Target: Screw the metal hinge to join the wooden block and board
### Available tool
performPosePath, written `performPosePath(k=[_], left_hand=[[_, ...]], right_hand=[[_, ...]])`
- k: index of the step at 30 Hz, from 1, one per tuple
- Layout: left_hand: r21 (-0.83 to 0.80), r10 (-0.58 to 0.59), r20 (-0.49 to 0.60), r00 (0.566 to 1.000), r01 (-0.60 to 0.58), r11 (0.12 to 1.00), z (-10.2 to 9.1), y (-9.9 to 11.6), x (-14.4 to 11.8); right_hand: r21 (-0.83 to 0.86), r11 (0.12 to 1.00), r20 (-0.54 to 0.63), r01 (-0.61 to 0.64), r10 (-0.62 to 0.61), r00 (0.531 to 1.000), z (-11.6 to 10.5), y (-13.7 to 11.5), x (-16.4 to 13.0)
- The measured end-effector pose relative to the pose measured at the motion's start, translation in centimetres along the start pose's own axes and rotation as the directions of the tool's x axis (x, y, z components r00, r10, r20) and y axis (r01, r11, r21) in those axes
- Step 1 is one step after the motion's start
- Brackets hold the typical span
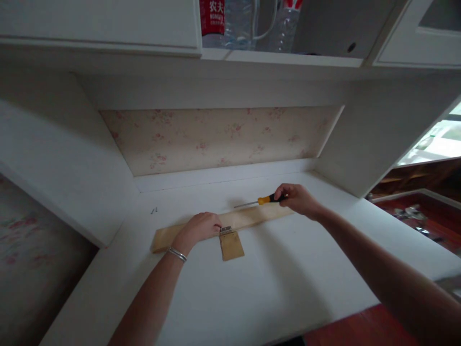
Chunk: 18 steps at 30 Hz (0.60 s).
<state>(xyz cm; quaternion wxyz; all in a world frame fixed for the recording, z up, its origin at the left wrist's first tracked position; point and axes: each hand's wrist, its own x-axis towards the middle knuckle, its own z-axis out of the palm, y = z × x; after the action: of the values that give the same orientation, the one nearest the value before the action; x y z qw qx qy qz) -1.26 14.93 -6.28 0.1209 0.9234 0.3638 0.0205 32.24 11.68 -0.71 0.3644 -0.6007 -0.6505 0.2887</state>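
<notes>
Two hands: left (200, 229) pressing plank (252, 218) (one), right (297, 198) gripping screwdriver (259, 201).

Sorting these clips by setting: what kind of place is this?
Probably a home bedroom desk nook: a white desk with cupboards above, floral wallpaper behind it, and water bottles on the shelf.

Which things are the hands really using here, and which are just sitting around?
In use: long wooden strip under the left hand; metal hinge; small wooden piece; screwdriver in the right hand.

Lying about: two small screws on the white desk; water bottles on the shelf above.
</notes>
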Motion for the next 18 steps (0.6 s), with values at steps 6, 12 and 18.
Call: performPosePath(k=[6,12,18], left_hand=[[0.236,0.105,0.026,0.994,-0.108,0.966,-0.9,1.4,0.7],[0.446,0.205,0.102,0.974,-0.229,0.865,-1.4,3.0,1.2],[0.326,0.15,0.142,0.978,-0.19,0.926,-1.6,3.6,1.1]], right_hand=[[0.421,0.903,-0.135,-0.089,0.159,0.978,3.2,6.9,-4.8],[0.505,0.86,-0.176,-0.076,0.188,0.966,5.8,10.1,-6.8],[0.552,0.829,-0.171,-0.09,0.219,0.961,7.8,10.5,-8.0]])
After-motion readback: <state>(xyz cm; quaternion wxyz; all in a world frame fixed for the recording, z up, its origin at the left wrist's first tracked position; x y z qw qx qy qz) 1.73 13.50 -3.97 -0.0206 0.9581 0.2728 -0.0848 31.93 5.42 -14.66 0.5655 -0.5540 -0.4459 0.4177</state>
